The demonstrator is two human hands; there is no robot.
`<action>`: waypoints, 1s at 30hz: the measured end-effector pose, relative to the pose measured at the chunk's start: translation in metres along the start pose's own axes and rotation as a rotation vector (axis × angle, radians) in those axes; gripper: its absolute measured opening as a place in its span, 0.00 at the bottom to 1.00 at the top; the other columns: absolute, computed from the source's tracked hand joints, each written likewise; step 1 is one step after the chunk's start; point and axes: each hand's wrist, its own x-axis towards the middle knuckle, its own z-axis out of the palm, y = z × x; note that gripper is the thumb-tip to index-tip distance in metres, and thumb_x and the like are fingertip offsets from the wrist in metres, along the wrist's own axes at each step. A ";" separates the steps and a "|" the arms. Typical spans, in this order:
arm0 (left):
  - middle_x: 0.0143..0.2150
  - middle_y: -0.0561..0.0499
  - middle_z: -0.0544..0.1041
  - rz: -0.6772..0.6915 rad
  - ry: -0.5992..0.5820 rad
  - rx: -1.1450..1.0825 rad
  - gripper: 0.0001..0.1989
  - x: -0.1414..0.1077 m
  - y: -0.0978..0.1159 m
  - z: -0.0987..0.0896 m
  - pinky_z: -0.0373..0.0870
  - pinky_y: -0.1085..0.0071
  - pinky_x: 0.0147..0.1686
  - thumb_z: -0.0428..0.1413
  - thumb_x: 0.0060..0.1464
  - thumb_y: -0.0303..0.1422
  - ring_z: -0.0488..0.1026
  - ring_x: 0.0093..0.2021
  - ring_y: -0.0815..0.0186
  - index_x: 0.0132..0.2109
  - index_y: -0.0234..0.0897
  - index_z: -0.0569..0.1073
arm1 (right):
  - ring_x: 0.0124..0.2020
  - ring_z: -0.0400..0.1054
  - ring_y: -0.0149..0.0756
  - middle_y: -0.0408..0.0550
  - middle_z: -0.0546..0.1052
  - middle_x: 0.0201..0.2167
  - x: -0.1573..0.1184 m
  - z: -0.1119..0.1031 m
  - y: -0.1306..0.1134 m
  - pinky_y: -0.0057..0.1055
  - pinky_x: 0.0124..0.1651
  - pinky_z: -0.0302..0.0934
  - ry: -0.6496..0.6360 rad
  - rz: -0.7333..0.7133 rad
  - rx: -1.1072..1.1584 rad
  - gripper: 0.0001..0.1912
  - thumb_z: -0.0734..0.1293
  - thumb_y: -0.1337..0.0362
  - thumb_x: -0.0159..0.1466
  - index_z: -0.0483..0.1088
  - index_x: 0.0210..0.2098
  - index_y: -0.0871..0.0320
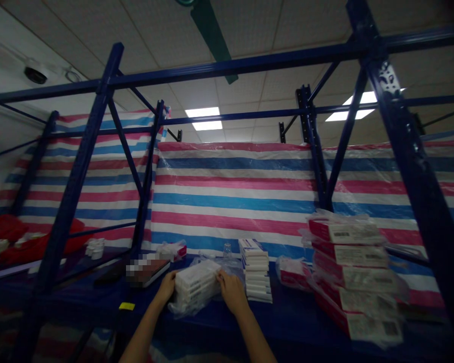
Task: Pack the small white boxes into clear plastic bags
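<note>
On the blue shelf [227, 320], a bundle of white boxes [196, 283] in clear plastic wrap sits between my two hands. My left hand [168, 286] is closed against its left side. My right hand [229, 287] grips the right end, fingers bent at the upper corner. Loose clear plastic gathers under the front of the bundle and behind it. Just right of my right hand stands a stack of flat white boxes [256, 272]. To the left of my left hand lies a reddish-brown object with a pale edge [153, 272], partly blurred out.
Wrapped pink-and-white boxes [350, 280] are piled at the right, beside a smaller pink packet [293, 275]. Another pink packet [177, 250] lies behind the bundle. Blue rack posts [408, 141] frame both sides. A striped sheet [230, 196] hangs behind. A yellow label [126, 306] marks the shelf edge.
</note>
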 end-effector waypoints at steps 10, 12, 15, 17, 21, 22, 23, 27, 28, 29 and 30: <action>0.32 0.45 0.78 0.035 0.020 0.059 0.11 -0.004 0.006 -0.001 0.65 0.63 0.46 0.50 0.36 0.25 0.71 0.45 0.54 0.28 0.32 0.75 | 0.36 0.69 0.37 0.48 0.76 0.33 -0.002 -0.006 -0.003 0.29 0.35 0.55 -0.027 -0.004 0.006 0.15 0.53 0.62 0.66 0.67 0.46 0.52; 0.33 0.44 0.78 0.029 0.013 0.066 0.11 -0.005 0.007 -0.001 0.65 0.63 0.46 0.49 0.36 0.25 0.71 0.45 0.54 0.29 0.32 0.75 | 0.35 0.69 0.37 0.48 0.76 0.33 -0.002 -0.009 -0.003 0.28 0.35 0.55 -0.034 -0.006 0.001 0.15 0.53 0.62 0.66 0.67 0.46 0.52; 0.33 0.44 0.78 0.019 0.003 0.075 0.12 -0.005 0.008 -0.001 0.65 0.62 0.46 0.49 0.37 0.26 0.71 0.45 0.54 0.31 0.31 0.75 | 0.35 0.69 0.36 0.48 0.76 0.33 -0.002 -0.011 -0.005 0.28 0.36 0.55 -0.045 -0.010 -0.019 0.15 0.53 0.62 0.66 0.67 0.46 0.54; 0.34 0.44 0.78 0.013 -0.003 0.082 0.13 -0.006 0.008 -0.001 0.65 0.62 0.46 0.50 0.37 0.26 0.71 0.45 0.54 0.32 0.31 0.75 | 0.35 0.69 0.36 0.48 0.76 0.34 -0.002 -0.012 -0.005 0.28 0.36 0.55 -0.046 -0.012 -0.029 0.15 0.52 0.61 0.66 0.67 0.45 0.54; 0.34 0.44 0.78 0.006 -0.001 0.099 0.13 -0.008 0.009 -0.001 0.65 0.62 0.45 0.50 0.39 0.28 0.71 0.45 0.53 0.34 0.31 0.75 | 0.33 0.69 0.36 0.49 0.75 0.32 -0.002 -0.017 -0.008 0.28 0.36 0.55 -0.068 -0.005 -0.026 0.15 0.53 0.60 0.66 0.68 0.42 0.55; 0.34 0.44 0.78 0.005 0.002 0.104 0.13 -0.008 0.010 -0.002 0.65 0.62 0.46 0.51 0.39 0.28 0.71 0.45 0.53 0.34 0.30 0.75 | 0.33 0.68 0.36 0.48 0.75 0.31 -0.003 -0.019 -0.009 0.28 0.36 0.55 -0.067 -0.004 -0.014 0.16 0.52 0.60 0.66 0.69 0.40 0.55; 0.35 0.44 0.78 0.005 0.008 0.108 0.12 -0.008 0.011 -0.002 0.64 0.62 0.46 0.51 0.40 0.28 0.70 0.45 0.53 0.34 0.30 0.75 | 0.33 0.68 0.35 0.48 0.75 0.30 -0.005 -0.023 -0.010 0.28 0.37 0.55 -0.047 -0.007 0.006 0.17 0.52 0.60 0.66 0.70 0.38 0.56; 0.37 0.41 0.77 0.004 0.054 0.120 0.12 -0.008 0.008 -0.002 0.62 0.62 0.48 0.49 0.46 0.31 0.70 0.45 0.54 0.35 0.29 0.74 | 0.47 0.61 0.38 0.52 0.68 0.46 -0.012 -0.042 -0.019 0.34 0.49 0.54 0.241 -0.064 0.075 0.17 0.54 0.58 0.65 0.65 0.47 0.57; 0.38 0.41 0.77 0.003 0.064 0.120 0.13 -0.007 0.006 -0.002 0.61 0.62 0.48 0.48 0.47 0.31 0.70 0.45 0.54 0.35 0.28 0.73 | 0.52 0.57 0.40 0.53 0.64 0.51 -0.012 -0.047 -0.022 0.37 0.53 0.51 0.286 -0.124 0.078 0.19 0.56 0.57 0.64 0.62 0.51 0.57; 0.39 0.40 0.76 0.001 0.068 0.118 0.13 -0.006 0.004 -0.001 0.62 0.62 0.48 0.48 0.48 0.31 0.70 0.44 0.55 0.35 0.28 0.73 | 0.55 0.53 0.42 0.53 0.60 0.55 -0.011 -0.051 -0.026 0.40 0.55 0.49 0.290 -0.213 0.075 0.22 0.59 0.57 0.62 0.60 0.54 0.56; 0.39 0.40 0.76 0.000 0.068 0.112 0.12 -0.006 0.002 0.000 0.62 0.63 0.47 0.48 0.48 0.30 0.70 0.43 0.56 0.36 0.28 0.73 | 0.58 0.49 0.43 0.51 0.57 0.58 -0.007 -0.055 -0.030 0.42 0.57 0.46 0.250 -0.325 0.071 0.26 0.62 0.57 0.59 0.58 0.56 0.54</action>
